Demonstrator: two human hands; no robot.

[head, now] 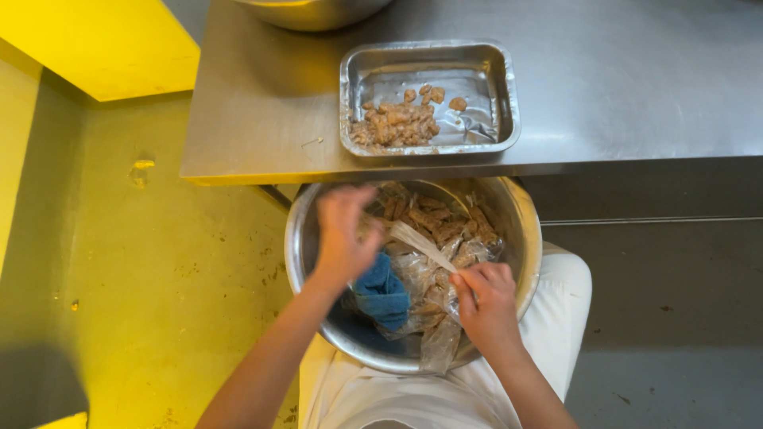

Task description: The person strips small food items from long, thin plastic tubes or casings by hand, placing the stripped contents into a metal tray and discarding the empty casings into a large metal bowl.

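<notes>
Both hands pinch clear plastic bag [429, 274] over steel bowl [306, 262]: left hand [343, 234] high, right hand [486, 298] low, stretching it taut; foil tray [509, 95] near table edge.

Commercial kitchen: stainless steel worktable [636, 79], foil tray [509, 79], big metal mixing bowl [306, 238].

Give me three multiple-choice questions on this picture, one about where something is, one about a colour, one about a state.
1. Where is the foil tray?
A. on the steel table
B. on the floor
C. inside the bowl

2. What colour is the cloth in the metal bowl?
A. red
B. blue
C. white

3. What are the left hand and right hand doing?
A. resting empty
B. holding a knife
C. pulling a clear plastic bag

Answers: 1 A, the tray sits on the tabletop; 2 B, the crumpled cloth is blue; 3 C, plastic stretches between both hands.
</notes>
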